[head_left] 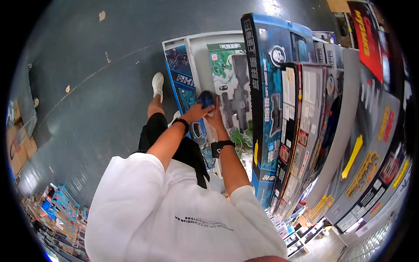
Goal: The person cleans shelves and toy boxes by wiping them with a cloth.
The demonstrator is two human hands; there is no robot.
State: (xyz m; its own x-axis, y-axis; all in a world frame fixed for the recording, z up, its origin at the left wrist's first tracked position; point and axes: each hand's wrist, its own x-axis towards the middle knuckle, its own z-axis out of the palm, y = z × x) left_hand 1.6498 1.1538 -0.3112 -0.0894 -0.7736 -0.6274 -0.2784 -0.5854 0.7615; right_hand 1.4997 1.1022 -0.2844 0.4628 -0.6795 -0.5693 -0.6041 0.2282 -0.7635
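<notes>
Two bare hands, the left hand (196,112) and the right hand (213,118), come together on one dark blue rounded object (206,98), closed against it from its near side; the exact lie of the fingers is too small to tell. A black wristband (181,125) circles the left wrist, and a bulkier black strap (221,146) the right.

The object sits over the near-left edge of a green-and-white box (220,65) with a black toy gun (241,102) showing on its face. Left of that, past the divider of a white frame (191,63), is a blue box with large pale lettering (180,77). If the grip loosens, the rounded shape could roll out of the fingers and drop onto these box faces or the floor (109,87).

To the right, a tall blue box (264,65) stands on edge close to the right forearm, with more packed boxes (301,131) beside it; an outward swing of that elbow could jar them. A white shoe (158,85) stands near the frame, where a careless step might bump it.
</notes>
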